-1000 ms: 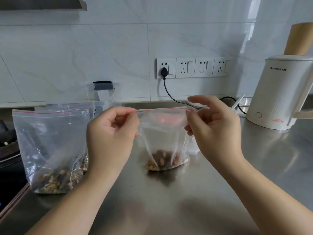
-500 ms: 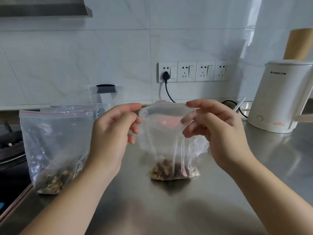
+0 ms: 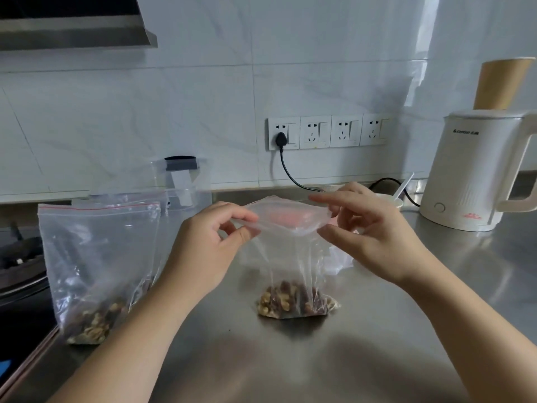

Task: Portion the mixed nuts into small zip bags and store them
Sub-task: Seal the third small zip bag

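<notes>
A small clear zip bag (image 3: 290,257) stands on the steel counter at the middle, with mixed nuts (image 3: 293,301) piled in its bottom. Its mouth gapes open at the top. My left hand (image 3: 209,245) pinches the left end of the bag's rim. My right hand (image 3: 374,231) pinches the right end, with fingers spread above and below the rim. A larger zip bag (image 3: 98,257) with a red seal line stands to the left, holding more nuts (image 3: 96,324) at its base.
A white electric kettle (image 3: 476,173) stands at the back right, with a small white bowl and spoon (image 3: 392,199) beside it. A clear lidded container (image 3: 181,181) sits behind the large bag. A stove (image 3: 20,266) lies at the left edge; a power cord (image 3: 290,175) runs from the wall socket.
The small bag's top was stretched flat between both hands; now its mouth is pulled open. The bag has shifted slightly right on the counter.
</notes>
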